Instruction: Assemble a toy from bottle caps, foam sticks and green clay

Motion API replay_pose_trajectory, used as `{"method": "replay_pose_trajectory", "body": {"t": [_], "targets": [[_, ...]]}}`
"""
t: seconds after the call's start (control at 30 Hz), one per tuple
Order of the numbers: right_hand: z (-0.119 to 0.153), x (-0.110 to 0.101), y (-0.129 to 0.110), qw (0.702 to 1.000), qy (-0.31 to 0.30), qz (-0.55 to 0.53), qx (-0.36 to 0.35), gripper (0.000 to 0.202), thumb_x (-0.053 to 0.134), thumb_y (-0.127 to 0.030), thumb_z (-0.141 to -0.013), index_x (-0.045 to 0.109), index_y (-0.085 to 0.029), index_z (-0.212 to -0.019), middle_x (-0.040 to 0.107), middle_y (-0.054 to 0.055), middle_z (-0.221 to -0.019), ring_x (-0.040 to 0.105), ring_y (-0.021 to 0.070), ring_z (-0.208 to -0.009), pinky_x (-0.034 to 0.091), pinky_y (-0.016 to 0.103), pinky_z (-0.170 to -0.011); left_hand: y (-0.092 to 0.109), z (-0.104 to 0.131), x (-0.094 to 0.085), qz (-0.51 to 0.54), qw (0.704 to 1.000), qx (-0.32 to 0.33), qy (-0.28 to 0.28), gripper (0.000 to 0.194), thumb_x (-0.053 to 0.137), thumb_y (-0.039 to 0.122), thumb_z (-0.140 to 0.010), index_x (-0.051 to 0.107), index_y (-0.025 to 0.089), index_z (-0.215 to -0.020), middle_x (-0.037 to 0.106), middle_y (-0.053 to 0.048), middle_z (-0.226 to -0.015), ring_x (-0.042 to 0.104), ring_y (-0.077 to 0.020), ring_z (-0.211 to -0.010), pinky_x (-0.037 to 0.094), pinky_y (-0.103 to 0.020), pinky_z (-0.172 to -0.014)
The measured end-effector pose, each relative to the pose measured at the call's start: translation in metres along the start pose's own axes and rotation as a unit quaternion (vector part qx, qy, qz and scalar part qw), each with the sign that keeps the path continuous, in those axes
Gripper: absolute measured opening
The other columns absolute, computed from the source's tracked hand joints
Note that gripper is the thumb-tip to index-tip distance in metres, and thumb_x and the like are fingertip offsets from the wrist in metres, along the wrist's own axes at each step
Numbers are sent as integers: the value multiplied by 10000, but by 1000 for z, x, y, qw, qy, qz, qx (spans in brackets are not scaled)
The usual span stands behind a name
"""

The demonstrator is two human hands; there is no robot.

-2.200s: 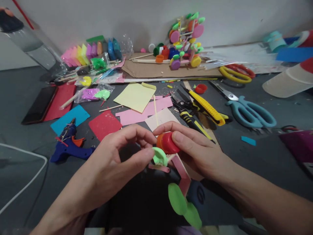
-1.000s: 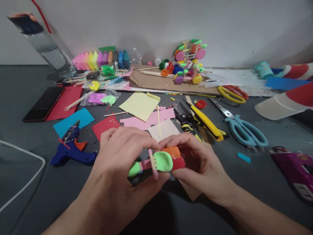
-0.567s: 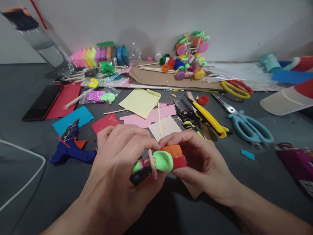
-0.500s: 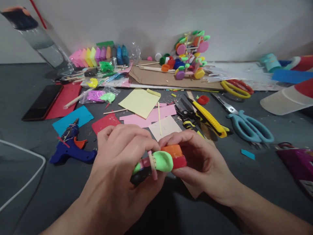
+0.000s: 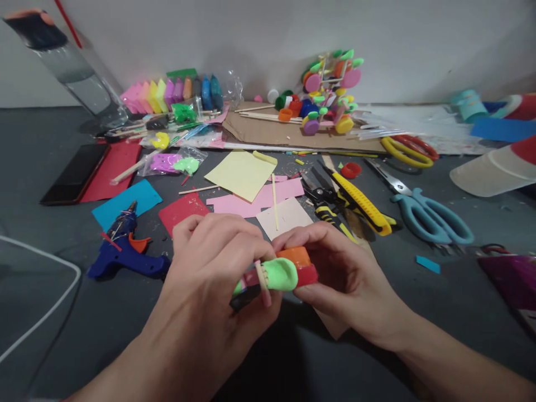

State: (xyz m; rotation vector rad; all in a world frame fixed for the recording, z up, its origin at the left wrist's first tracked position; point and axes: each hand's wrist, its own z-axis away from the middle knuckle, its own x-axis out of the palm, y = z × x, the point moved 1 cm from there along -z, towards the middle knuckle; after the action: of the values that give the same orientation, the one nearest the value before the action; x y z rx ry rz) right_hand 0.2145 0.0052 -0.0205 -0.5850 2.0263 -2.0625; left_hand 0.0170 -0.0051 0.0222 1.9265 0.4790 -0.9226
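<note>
My left hand point(image 5: 213, 279) is closed around a small craft model. Its bright green clay piece point(image 5: 281, 274) sticks out to the right, crossed by a short pink stick point(image 5: 263, 283); dark and reddish parts lie deeper in the grip, mostly hidden by my fingers. In my right hand point(image 5: 345, 273), the thumb and fingers pinch an orange bottle cap point(image 5: 295, 257) and a red bottle cap point(image 5: 307, 276), which sit one against the other. These caps touch or nearly touch the green clay; I cannot tell whether they are joined to it.
A blue glue gun point(image 5: 125, 259) lies left of my hands. Beyond them are coloured paper sheets point(image 5: 240, 173), pliers point(image 5: 320, 192), a yellow cutter knife point(image 5: 362, 201) and blue-handled scissors point(image 5: 435, 215). Colourful clay-and-stick models point(image 5: 329, 95) stand at the back; a water bottle point(image 5: 79, 78) is far left.
Both hands keep the same grip. My left hand has shifted very slightly right, and the whole view has moved a little; nothing was let go or picked up.
</note>
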Motion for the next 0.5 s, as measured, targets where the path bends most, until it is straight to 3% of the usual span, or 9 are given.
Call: {"method": "replay_pose_trajectory", "body": {"t": [0.2, 0.37, 0.5], "targets": [[-1, -3, 4, 984, -24, 174, -6, 248, 737, -269, -898, 654, -247, -1131, 716, 33, -1085, 701, 181, -1003, 561, 302, -895, -7, -1, 8, -58, 997, -6, -59, 139, 611, 121, -895, 596, 241, -964, 714, -25, -1012, 625, -260, -1047, 316, -465, -955], [-3, -3, 5, 944, -57, 324, -18, 176, 672, -275, -937, 637, -224, -1102, 711, 63, -1085, 666, 214, -981, 534, 352, -852, -14, -3, 17, -104, 989, 18, -104, 131, 569, 143, -935, 620, 224, -1024, 719, -51, -1044, 604, -269, -1025, 313, -477, -935], [-5, -5, 1, 908, -81, 410, -29, 154, 626, -193, -933, 639, -200, -1086, 690, 72, -1049, 632, 221, -950, 503, 368, -828, -10, -3, 19, -117, 986, 25, -116, 115, 552, 153, -939, 622, 218, -1005, 717, -52, -1030, 601, -282, -1038, 300, -514, -972]]}}
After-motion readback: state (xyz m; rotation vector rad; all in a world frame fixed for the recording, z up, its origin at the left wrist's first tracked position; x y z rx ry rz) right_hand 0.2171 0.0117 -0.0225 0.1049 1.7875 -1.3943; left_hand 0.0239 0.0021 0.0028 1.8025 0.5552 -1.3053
